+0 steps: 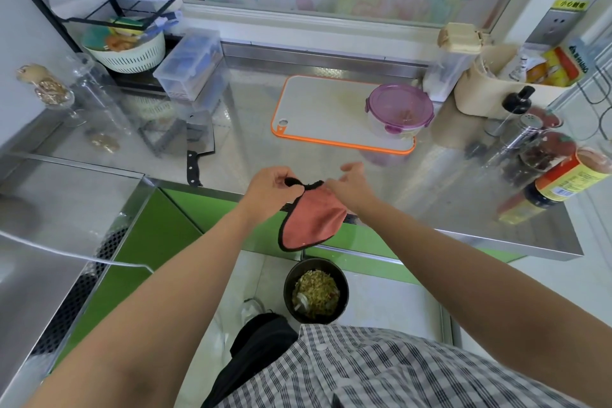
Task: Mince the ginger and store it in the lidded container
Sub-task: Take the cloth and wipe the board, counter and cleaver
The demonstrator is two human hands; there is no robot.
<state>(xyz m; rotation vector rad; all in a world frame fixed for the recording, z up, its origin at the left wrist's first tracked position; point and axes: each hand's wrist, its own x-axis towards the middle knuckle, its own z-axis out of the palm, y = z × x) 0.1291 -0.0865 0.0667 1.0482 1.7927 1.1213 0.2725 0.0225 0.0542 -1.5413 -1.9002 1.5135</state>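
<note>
A round clear container with a purple lid [400,112] stands closed on the right end of the white, orange-edged cutting board [324,113]. Something brownish shows through the lid. A cleaver [198,139] lies on the steel counter to the left of the board. Over the counter's front edge, my left hand [271,190] pinches the black-trimmed corner of a pink cloth [313,217], which hangs down. My right hand [351,187] touches the cloth's upper right edge with its fingers spread loosely.
A black bin [316,290] with peelings stands on the floor below the cloth. Sauce bottles and shakers [543,169] crowd the counter's right end. A clear box [188,64], a colander rack and glass jars stand at the back left. A sink lies at far left.
</note>
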